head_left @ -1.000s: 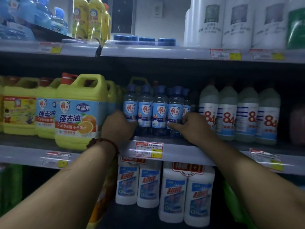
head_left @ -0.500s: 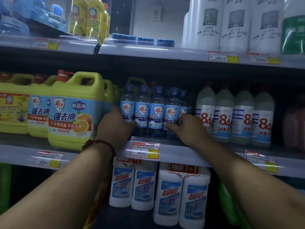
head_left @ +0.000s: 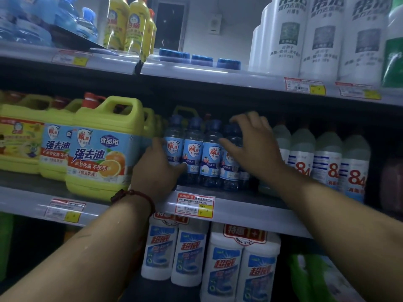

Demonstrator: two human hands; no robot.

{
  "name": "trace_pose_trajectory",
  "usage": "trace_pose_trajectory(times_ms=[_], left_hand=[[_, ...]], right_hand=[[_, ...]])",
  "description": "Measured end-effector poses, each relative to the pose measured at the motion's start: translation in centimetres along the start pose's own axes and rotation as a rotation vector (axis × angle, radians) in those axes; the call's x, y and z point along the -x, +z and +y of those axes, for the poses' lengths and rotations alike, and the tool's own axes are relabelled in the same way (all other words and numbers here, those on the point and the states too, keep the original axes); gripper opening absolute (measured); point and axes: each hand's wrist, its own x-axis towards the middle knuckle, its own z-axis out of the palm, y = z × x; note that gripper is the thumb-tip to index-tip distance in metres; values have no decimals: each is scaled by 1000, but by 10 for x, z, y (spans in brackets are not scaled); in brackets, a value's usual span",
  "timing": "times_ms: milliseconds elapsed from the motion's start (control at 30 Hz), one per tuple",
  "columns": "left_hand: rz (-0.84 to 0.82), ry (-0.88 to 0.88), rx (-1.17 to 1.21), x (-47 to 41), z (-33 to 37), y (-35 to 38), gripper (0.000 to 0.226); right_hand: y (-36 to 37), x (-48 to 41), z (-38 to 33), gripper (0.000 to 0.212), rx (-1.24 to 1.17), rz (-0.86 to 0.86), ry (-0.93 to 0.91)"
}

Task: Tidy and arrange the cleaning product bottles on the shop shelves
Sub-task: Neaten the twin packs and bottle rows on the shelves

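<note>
Left hand [head_left: 157, 168] grips blue bottles [head_left: 193, 158], right hand [head_left: 254, 147] touches them (middle shelf [head_left: 239, 207])

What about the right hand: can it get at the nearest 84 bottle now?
Probably yes. The right hand lies over the small blue-capped bottles, and the nearest 84 bottle stands just beside its wrist on the same shelf, nothing visibly between.
</note>
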Motion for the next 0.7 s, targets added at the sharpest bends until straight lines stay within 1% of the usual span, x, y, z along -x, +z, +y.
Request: trace_pose_trajectory(times_ms=[67,133,200,267,367,433,567,700], left_hand=[[-3,-1,8,0,-1,0,67],[3,11,-1,0,-2,0,64],[3,15,2,-1,-2,0,64],[-3,25,5,-1,-3,0,65],[-22,38,1,0,-3,0,72],[-37,21,0,-1,-2,-1,75],[-69,-23,-12,-4,-1,-1,79],[-79,-39,-15,-6,-1,0,78]], right_hand=[[-2,-21,-8,49,100,-70,-56],[-1,-38,-14,50,123,-168,-56],[1,-48,-18,51,93,-274,-18],[2,-53,-20,49,4,-331,45],[4,-56,-23,47,-104,-300,118],[7,-56,-24,44,-108,-273,132],[14,-53,-23,46,-62,-224,148],[17,-52,-20,42,-132,-228,150]])
